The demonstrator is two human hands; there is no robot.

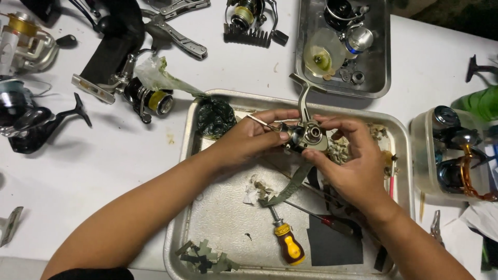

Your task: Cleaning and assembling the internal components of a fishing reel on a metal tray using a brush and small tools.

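The fishing reel body (308, 136) is held above the steel tray (207, 228), the right hand (358, 166) clamped on it, the left hand (249, 139) pinching a thin metal tool (262, 123) against it. The tray holds a yellow-handled screwdriver (287, 242) and paper scraps (205, 256). A smaller tray (381, 78) on the worktop (78, 171) holds reel parts (347, 31).

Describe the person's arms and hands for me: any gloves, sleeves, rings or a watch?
Both hands are bare: the left hand and right hand show no gloves, and no rings or watch are visible. The forearms are uncovered. A dark sleeve edge shows only at the left upper arm, bottom of frame.
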